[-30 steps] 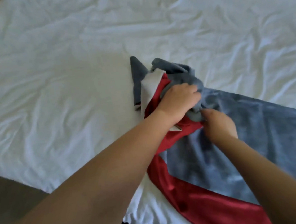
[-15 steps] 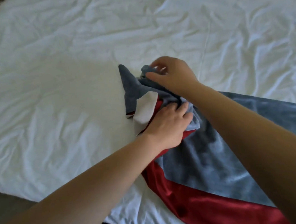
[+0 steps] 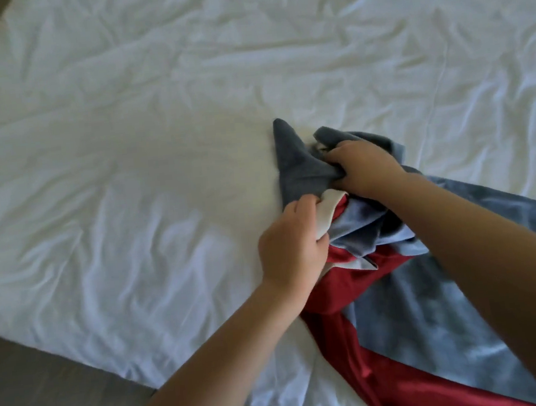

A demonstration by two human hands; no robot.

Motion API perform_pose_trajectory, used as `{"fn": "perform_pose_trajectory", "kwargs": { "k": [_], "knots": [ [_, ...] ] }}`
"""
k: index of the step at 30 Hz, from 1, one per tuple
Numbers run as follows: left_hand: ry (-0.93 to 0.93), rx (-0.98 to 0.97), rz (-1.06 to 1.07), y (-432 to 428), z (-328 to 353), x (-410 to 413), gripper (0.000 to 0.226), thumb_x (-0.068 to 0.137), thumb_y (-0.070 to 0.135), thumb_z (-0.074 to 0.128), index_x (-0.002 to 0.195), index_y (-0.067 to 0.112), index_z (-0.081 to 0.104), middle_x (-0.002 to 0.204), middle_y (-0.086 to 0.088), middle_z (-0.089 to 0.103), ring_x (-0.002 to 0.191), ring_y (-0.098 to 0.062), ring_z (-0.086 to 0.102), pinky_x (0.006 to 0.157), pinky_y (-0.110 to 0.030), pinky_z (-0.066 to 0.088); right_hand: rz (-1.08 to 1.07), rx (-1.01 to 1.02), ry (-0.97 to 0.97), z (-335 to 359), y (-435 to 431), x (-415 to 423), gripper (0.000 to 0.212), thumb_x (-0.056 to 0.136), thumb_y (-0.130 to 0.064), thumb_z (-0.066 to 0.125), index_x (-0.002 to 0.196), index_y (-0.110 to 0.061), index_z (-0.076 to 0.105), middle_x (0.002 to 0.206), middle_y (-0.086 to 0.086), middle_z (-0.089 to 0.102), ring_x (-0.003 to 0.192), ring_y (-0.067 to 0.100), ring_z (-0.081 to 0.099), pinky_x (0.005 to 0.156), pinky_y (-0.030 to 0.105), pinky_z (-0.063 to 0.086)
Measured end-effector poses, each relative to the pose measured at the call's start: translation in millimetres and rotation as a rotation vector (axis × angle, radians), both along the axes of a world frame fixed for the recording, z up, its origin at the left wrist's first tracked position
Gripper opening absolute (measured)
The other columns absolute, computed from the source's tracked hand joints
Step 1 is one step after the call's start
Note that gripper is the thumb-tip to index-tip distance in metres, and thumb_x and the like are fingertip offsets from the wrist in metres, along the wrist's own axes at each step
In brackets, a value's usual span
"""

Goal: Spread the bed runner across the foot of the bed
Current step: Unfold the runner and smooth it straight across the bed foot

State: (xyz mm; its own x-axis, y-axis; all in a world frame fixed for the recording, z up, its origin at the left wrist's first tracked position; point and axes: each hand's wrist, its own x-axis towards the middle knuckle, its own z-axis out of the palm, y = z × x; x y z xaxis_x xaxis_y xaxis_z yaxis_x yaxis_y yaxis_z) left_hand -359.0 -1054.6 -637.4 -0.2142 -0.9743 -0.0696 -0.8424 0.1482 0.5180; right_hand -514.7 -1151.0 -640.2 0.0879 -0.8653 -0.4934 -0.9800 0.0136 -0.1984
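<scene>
step: unbunch bed runner [image 3: 433, 301] | left hand [image 3: 292, 249], right hand [image 3: 366, 167] both clutch its crumpled end | advice: pull apart evenly across sheet [image 3: 127, 183]

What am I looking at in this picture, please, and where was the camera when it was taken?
There is no machine here: these are a person's two bare hands, seen from a camera worn on their head, looking down. The surface is a wrinkled white bedsheet. On it lies a grey-blue bed runner with a shiny red band, flat at lower right, bunched at its end. The left hand grips its white-lined edge; the right hand grips a grey fold.
</scene>
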Motion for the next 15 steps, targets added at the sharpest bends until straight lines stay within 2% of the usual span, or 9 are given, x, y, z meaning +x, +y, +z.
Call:
{"fn": "perform_pose_trajectory", "kwargs": {
  "k": [2, 4, 5, 9, 12, 15],
  "knots": [
    [0.008, -0.026, -0.004, -18.7, -4.5, 11.0, 0.014, 0.082, 0.014, 0.062, 0.095, 0.014, 0.059, 0.081, -0.004, 0.062, 0.069, -0.031, 0.062, 0.051, -0.037, 0.045, -0.016, -0.018, 0.004, -2.0, -8.3, 8.4, 0.020, 0.091, -0.026, 0.056, 0.107, -0.016, 0.064, 0.107, 0.007, 0.064, 0.101, 0.027, 0.058, 0.087, 0.035, 0.045],
    [0.013, -0.047, -0.019, -39.2, -7.6, 28.5, 0.018, 0.081, 0.010, 0.062, 0.097, 0.015, 0.060, 0.082, -0.003, 0.063, 0.068, -0.031, 0.063, 0.051, -0.036, 0.047, -0.074, -0.009, -0.063, 0.0, -15.5, 19.3, 0.012, 0.091, -0.027, 0.051, 0.092, -0.023, 0.062, 0.093, 0.001, 0.063, 0.094, 0.022, 0.058, 0.081, 0.030, 0.041],
    [0.010, -0.059, -0.030, -49.6, -8.4, 39.6, 0.018, 0.082, 0.010, 0.062, 0.099, 0.015, 0.059, 0.082, -0.002, 0.063, 0.068, -0.029, 0.063, 0.051, -0.034, 0.047, -0.047, -0.019, -0.060, 0.5, -21.3, 26.2, 0.010, 0.089, -0.025, 0.051, 0.088, -0.021, 0.061, 0.088, 0.001, 0.062, 0.089, 0.023, 0.058, 0.078, 0.030, 0.041],
    [-0.065, -0.076, -0.049, -90.2, -10.3, 96.5, 0.015, 0.087, 0.018, 0.056, 0.102, 0.021, 0.059, 0.086, 0.002, 0.064, 0.070, -0.024, 0.063, 0.050, -0.028, 0.040, -0.019, -0.078, 0.043, 5.2, -48.2, 60.2, 0.010, 0.079, -0.010, 0.055, 0.085, -0.016, 0.060, 0.087, 0.009, 0.061, 0.083, 0.032, 0.058, 0.072, 0.035, 0.046],
    [-0.121, -0.090, -0.038, -120.1, -6.4, 147.0, 0.022, 0.086, 0.015, 0.055, 0.106, 0.023, 0.060, 0.088, 0.002, 0.066, 0.073, -0.024, 0.064, 0.052, -0.029, 0.043, -0.043, -0.116, 0.030, 6.5, -80.6, 100.1, 0.019, 0.077, -0.005, 0.055, 0.089, -0.018, 0.061, 0.091, 0.010, 0.063, 0.083, 0.031, 0.055, 0.069, 0.034, 0.044],
    [-0.177, -0.113, 0.003, -154.3, 2.4, 200.6, 0.025, 0.084, 0.013, 0.055, 0.106, 0.025, 0.061, 0.088, 0.001, 0.066, 0.075, -0.026, 0.065, 0.054, -0.031, 0.046, -0.061, -0.194, 0.034, 12.5, -116.9, 147.4, 0.016, 0.077, -0.006, 0.053, 0.087, -0.016, 0.062, 0.088, 0.009, 0.062, 0.074, 0.028, 0.050, 0.061, 0.032, 0.038]
  ]
}}
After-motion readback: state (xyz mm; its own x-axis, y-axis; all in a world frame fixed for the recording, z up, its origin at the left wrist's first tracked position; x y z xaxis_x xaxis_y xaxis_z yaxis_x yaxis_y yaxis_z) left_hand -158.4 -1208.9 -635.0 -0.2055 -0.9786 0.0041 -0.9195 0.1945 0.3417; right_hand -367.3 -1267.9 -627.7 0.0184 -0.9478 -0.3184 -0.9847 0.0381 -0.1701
